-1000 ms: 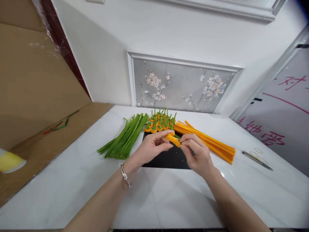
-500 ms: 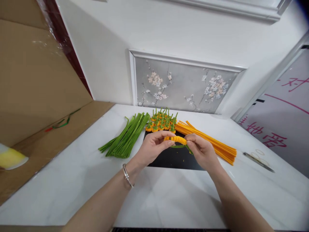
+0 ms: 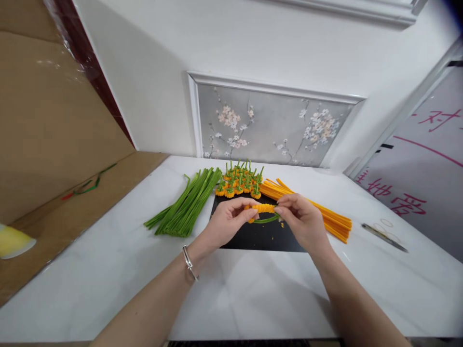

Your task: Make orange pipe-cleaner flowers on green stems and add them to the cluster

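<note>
Between my hands is an orange pipe cleaner coil (image 3: 265, 208), with a green pipe cleaner (image 3: 266, 220) curving below it. My left hand (image 3: 231, 218) pinches the coil's left end between thumb and fingers. At the other end, my right hand (image 3: 298, 217) pinches where the orange coil meets the green stem; its fingertips partly hide that spot. Both hands are above a black mat (image 3: 260, 239). Just beyond them stand several small orange pumpkin shapes (image 3: 238, 183) with green tops and upright green stems.
A bundle of green pipe cleaners (image 3: 188, 205) lies to the left, and orange pipe cleaners (image 3: 331, 218) lie to the right. Farther right are scissors or tweezers (image 3: 385, 237) beside thin rings (image 3: 387, 226). A yellow and white cup (image 3: 16, 241) lies on cardboard at left.
The orange coil looks straighter than before, and the green piece now arcs beneath it. My right hand's grip has shifted slightly at the coil's right end. The view has moved a little.
</note>
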`<action>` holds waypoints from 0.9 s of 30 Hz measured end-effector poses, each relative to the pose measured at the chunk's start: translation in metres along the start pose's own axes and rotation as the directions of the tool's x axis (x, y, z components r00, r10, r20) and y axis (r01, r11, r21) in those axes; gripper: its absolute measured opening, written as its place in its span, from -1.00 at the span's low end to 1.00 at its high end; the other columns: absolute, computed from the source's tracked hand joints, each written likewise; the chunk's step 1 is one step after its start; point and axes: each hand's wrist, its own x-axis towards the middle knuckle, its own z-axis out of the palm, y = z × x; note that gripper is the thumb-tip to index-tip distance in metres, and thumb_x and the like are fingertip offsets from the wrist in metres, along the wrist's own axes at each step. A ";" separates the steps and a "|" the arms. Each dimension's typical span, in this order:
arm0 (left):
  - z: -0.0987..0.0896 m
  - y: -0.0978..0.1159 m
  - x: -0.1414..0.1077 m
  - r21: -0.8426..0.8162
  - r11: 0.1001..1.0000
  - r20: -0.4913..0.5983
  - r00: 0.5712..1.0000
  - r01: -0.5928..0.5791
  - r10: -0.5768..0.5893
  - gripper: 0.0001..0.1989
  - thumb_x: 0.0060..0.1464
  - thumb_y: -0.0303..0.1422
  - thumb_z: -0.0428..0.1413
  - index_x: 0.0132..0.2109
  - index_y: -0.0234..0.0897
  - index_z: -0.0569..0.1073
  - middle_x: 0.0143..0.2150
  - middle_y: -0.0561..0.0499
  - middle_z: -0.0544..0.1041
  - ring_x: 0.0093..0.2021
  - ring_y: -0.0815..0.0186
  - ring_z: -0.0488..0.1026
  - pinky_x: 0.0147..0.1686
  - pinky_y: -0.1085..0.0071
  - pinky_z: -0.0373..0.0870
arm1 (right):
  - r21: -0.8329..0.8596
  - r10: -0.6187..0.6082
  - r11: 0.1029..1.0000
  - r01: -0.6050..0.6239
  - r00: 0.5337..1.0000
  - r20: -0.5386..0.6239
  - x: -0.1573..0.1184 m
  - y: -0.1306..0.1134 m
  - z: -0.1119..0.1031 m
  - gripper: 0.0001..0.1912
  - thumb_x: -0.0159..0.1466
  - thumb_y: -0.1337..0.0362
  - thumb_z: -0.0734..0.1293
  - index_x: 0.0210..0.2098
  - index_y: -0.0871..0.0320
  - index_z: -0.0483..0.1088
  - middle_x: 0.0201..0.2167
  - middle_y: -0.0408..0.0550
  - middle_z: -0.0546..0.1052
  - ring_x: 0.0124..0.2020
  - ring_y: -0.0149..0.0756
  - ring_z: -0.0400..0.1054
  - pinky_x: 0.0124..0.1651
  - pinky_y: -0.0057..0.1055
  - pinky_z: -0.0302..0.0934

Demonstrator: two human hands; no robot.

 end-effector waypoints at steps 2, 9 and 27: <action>0.001 -0.002 0.000 -0.017 1.000 -0.042 0.999 0.002 -0.002 -0.83 0.10 -0.32 0.17 -0.18 -0.29 0.54 -0.41 0.01 0.55 -0.37 0.36 0.46 -0.27 0.44 0.40 | 0.108 0.085 0.990 -0.086 0.996 0.015 0.000 0.000 0.001 -0.88 0.17 0.24 0.39 -0.35 0.14 0.39 -0.58 -0.20 0.46 -0.62 -0.42 0.34 -0.56 -0.49 0.27; 0.001 -0.004 0.001 -0.038 0.999 -0.059 0.998 -0.012 0.009 -0.84 0.09 -0.31 0.18 -0.19 -0.28 0.55 -0.41 0.02 0.55 -0.38 0.37 0.46 -0.28 0.44 0.41 | -0.033 0.042 0.999 -0.040 0.998 0.039 0.001 0.006 -0.004 -0.90 0.21 0.27 0.33 -0.37 0.15 0.47 -0.48 -0.12 0.53 -0.50 -0.33 0.41 -0.48 -0.42 0.32; 0.003 -0.008 0.000 0.042 0.999 -0.004 0.999 -0.035 0.035 -0.86 0.06 -0.38 0.19 -0.18 -0.24 0.57 -0.23 -0.02 0.60 -0.26 0.31 0.50 -0.20 0.41 0.42 | -0.330 -0.221 0.905 0.268 0.960 0.172 0.000 -0.006 -0.006 -0.89 0.23 0.44 0.25 -0.35 0.11 0.34 -0.45 -0.15 0.52 -0.48 -0.35 0.42 -0.39 -0.45 0.29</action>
